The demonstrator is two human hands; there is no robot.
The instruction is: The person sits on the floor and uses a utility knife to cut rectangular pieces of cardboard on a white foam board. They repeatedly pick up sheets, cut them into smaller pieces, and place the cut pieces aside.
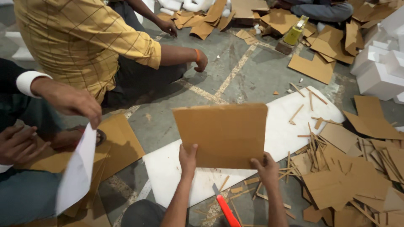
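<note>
At frame centre, a rectangular brown cardboard panel (pixel 222 134) is held upright, uncut, over the white foam board (pixel 290 122), left hand (pixel 188 159) and right hand (pixel 266 167) each gripping its bottom edge. Lower centre, a red utility knife (pixel 227 210) lies untouched; at right, cardboard offcuts and strips (pixel 336 168) are heaped, suggesting much trimming is done.

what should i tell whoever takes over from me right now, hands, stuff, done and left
Left hand grips the lower left edge of the flat brown cardboard sheet; right hand grips its lower right edge, holding it upright.
Below it lies the white foam board on the floor, with the red-handled utility knife between the forearms, untouched.
Done: thin cardboard strips and a heap of cut brown pieces lie to the right.
Left: the held sheet looks whole, not yet cut.
</note>
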